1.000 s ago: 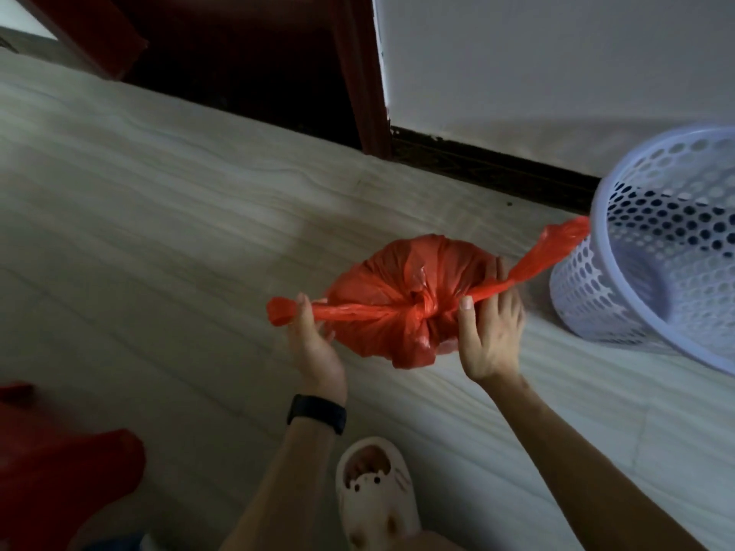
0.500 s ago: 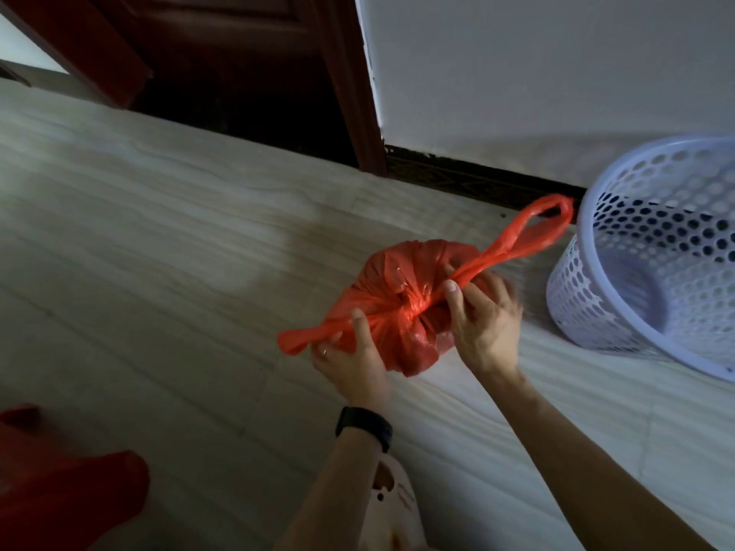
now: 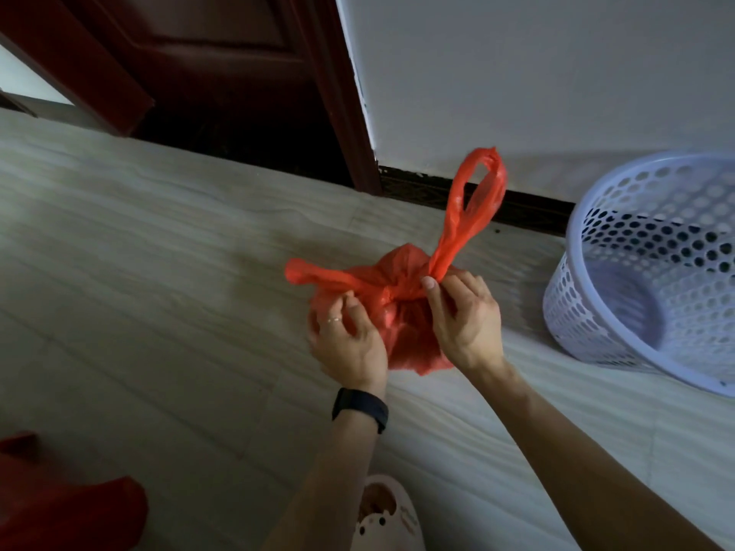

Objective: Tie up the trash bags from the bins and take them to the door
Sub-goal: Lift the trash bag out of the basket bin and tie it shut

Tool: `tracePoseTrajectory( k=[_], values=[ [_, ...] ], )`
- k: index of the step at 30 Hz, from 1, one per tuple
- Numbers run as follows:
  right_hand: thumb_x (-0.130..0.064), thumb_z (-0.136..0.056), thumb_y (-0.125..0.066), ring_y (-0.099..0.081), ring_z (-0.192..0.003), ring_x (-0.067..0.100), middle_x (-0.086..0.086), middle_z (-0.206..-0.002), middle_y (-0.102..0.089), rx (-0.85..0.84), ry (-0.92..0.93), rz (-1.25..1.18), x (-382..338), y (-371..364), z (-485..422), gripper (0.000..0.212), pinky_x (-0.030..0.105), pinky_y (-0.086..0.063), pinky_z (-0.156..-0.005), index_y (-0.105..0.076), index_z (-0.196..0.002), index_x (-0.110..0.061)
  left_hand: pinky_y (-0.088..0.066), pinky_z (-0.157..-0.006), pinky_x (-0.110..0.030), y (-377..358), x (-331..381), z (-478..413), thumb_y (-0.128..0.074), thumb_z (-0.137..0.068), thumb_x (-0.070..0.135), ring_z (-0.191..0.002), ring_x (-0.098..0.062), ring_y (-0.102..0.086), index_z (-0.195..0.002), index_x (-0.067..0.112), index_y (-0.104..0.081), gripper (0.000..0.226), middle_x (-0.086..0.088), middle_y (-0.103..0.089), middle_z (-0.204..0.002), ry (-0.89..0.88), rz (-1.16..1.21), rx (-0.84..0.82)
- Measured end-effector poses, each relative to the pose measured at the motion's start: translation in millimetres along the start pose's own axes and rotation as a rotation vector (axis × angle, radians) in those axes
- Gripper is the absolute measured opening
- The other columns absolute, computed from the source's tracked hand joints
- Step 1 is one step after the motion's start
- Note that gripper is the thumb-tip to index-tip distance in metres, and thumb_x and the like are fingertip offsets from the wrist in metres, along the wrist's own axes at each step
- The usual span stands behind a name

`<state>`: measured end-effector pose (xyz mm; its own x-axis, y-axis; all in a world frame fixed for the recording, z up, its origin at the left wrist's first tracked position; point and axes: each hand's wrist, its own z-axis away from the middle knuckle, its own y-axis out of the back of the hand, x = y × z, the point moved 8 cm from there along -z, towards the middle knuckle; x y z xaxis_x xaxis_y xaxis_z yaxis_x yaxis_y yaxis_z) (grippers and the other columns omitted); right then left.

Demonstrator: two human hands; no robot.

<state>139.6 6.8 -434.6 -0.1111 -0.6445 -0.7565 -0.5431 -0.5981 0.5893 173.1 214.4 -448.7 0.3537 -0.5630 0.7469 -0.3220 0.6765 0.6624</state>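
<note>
Head view.
Red bag (image 3: 401,336): gathered at the neck, was held between both hands over the floor (image 3: 139,272), short of the door (image 3: 222,53).
Left hand (image 3: 350,344): fingers were curled, clamped on the left handle (image 3: 314,274) beside the gather.
Right hand (image 3: 465,316): thumb and forefinger pinched the base of the right handle (image 3: 473,200), whose loop stood upward.
Perforated bin (image 3: 652,272): sat to the right, apart from the bag.

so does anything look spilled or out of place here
Nothing spilled. The white basket by the wall seems to lean, though the tilted camera may cause that. The red bag looks intact.
</note>
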Motion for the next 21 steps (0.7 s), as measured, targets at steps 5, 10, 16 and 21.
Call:
tracePoseTrajectory(
  k=[5,10,16,21],
  values=[
    [-0.027,-0.100,-0.057,-0.048,-0.068,0.020,0.000,-0.070,-0.052,-0.017,-0.063,-0.044,8.7,0.7,-13.8,0.036,0.026,-0.032,-0.065,-0.050,-0.069,-0.010,-0.048,-0.096,-0.042,-32.3,11.4,-24.0,-0.047,-0.087,0.067,-0.107,-0.029,-0.064,-0.105,0.020,-0.059,0.051,-0.002,-0.069,-0.110,0.116,-0.107,-0.381],
    [-0.032,-0.102,-0.051,-0.052,-0.064,0.020,0.001,-0.068,-0.054,-0.034,-0.098,-0.082,17.4,0.6,-15.2,0.039,0.035,-0.039,-0.062,-0.052,-0.071,-0.009,-0.045,-0.094,-0.040,-51.4,24.3,-34.2,-0.027,-0.081,0.083,-0.115,-0.036,-0.059,-0.130,0.013,-0.056,0.090,-0.012,-0.064,-0.127,0.013,-0.424,-0.595],
    [-0.032,-0.102,-0.050,-0.053,-0.061,0.017,0.003,-0.062,-0.056,-0.046,-0.209,-0.183,23.0,0.4,-12.8,0.040,0.034,-0.042,-0.061,-0.055,-0.072,-0.006,-0.049,-0.088,-0.037,-56.5,29.2,-43.1,-0.040,-0.096,0.055,-0.108,-0.036,-0.063,-0.117,0.016,-0.064,0.050,-0.013,-0.068,-0.118,-0.140,-0.406,-0.493],
    [-0.035,-0.102,-0.051,-0.055,-0.062,0.011,-0.001,-0.058,-0.054,-0.056,-0.306,-0.240,27.5,-0.6,-17.8,0.038,0.016,-0.035,-0.054,-0.051,-0.071,-0.013,-0.053,-0.080,-0.044,-31.2,74.5,-13.2,-0.034,-0.099,0.055,-0.093,-0.033,-0.067,-0.100,0.011,-0.072,0.058,-0.012,-0.073,-0.099,-0.705,-0.151,-0.279]
  ],
)
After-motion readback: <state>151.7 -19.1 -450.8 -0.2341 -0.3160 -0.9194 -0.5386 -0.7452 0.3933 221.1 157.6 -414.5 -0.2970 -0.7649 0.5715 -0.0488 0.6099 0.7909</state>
